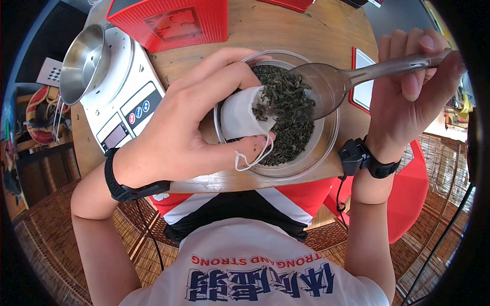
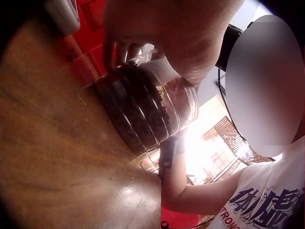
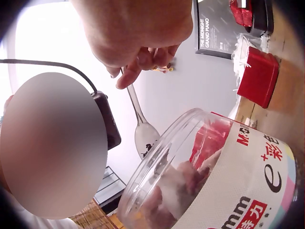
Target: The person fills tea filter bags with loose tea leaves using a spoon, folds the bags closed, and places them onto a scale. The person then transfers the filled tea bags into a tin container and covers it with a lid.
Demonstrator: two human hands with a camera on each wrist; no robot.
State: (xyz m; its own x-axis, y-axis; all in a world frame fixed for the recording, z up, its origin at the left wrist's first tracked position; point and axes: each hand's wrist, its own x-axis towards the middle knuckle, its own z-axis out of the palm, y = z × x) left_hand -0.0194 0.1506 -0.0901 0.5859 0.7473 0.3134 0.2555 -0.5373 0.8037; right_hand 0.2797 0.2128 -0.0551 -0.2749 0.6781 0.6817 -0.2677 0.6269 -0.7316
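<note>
My left fingers hold the bag, likely soft, best pinched at its mouth; my right fingers grip the spoon by its handle; leaves seem light, brittle.

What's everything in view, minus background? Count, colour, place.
plastic jar: 1, clear, on table
tea leaves: many, dark green, jar, bag, spoon
drawstring bag: 1, white, in jar's mouth
spoon: 1, translucent grey, at bag
kitchen scale: 1, white, left
metal bowl: 1, silver, on scale
boxes: 2, red, behind jar
tray or lid: 1, white, red-edged, right
wooden table: 1, brown, beneath
wrist cameras: 2, black, wrists
left hand: 1, bare, pinching bag
right hand: 1, bare, gripping spoon
</note>
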